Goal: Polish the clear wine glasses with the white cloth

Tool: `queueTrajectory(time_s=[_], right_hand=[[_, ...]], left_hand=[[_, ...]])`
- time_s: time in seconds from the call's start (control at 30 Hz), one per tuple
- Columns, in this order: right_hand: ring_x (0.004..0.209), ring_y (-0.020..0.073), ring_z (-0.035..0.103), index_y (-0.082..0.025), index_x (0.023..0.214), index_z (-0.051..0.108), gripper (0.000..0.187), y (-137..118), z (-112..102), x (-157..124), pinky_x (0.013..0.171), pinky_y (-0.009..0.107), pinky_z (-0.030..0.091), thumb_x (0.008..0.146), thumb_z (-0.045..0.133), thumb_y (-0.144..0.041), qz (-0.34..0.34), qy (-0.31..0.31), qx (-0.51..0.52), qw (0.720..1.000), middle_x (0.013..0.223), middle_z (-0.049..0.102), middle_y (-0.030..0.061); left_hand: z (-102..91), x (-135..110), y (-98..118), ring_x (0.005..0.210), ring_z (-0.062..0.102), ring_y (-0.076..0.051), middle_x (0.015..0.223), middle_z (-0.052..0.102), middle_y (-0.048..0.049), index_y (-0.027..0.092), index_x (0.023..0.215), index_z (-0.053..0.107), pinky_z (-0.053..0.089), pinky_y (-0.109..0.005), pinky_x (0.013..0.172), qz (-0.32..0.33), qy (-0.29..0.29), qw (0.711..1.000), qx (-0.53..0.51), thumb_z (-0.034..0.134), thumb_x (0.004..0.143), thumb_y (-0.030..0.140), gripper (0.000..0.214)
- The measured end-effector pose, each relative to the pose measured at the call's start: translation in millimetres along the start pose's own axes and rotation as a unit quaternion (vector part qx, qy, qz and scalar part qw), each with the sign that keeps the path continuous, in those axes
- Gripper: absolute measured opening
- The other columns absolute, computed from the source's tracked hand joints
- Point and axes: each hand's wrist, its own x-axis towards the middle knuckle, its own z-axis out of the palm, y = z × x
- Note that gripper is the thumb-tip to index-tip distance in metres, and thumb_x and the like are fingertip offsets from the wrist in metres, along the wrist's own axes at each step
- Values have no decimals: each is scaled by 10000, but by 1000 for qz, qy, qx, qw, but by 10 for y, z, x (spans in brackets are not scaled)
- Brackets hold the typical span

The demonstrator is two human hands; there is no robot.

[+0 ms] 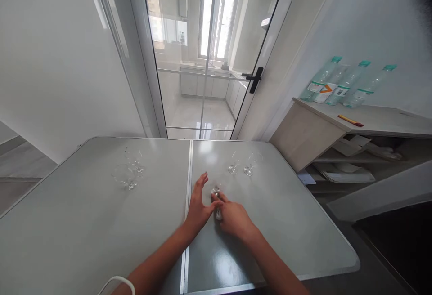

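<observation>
My right hand (236, 217) is low over the table, fingers closed around a small clear glass piece (216, 190) that looks like part of a stemmed glass; my fingers hide most of it. A small whitish patch (218, 214) shows under the right fingers, too unclear to name. Close by on the left, my left hand (199, 205) has its fingers raised and spread from the thumb, whose tip meets the right hand. Beyond them stand two clear stemmed glasses, one (232, 169) nearer and another (248, 170) to its right.
Two more clear stemmed glasses, one (131, 185) in front and one (138, 168) behind, are on the left half of the grey table (84, 223). A metal seam (189, 182) divides its top. At right, a shelf unit (310, 126) carries several plastic bottles (347, 86). A glass door (182, 83) stands behind.
</observation>
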Motion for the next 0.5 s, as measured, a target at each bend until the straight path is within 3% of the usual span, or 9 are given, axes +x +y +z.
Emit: queueTrajectory(time_s=[0.13,0.37,0.5], right_hand=[[1110,318,709,-271,1629,231,992,195,-156,334,883,409,544,727,612,-110,47,-6,-43,998,1706,160,131],[1220,315,651,-282,1638,190,972,291,-239,758,951,404,517,776,610,-127,43,5,-37,998,1720,103,106],[1273,303,615,-285,1635,197,985,308,-290,916,969,379,508,766,632,-122,40,15,-43,998,1719,122,103]], left_hand=[[-16,4,-22,1266,586,-277,1449,488,-126,287,1353,503,482,-508,1053,-7,28,999,27,686,921,357,474],[-12,-10,-78,1162,617,-242,1350,509,-108,271,1280,531,514,-450,974,-17,26,999,34,584,983,391,325],[-56,23,-62,1181,593,-261,1247,551,-107,240,1116,640,504,-436,977,1,6,998,55,511,1012,410,237]])
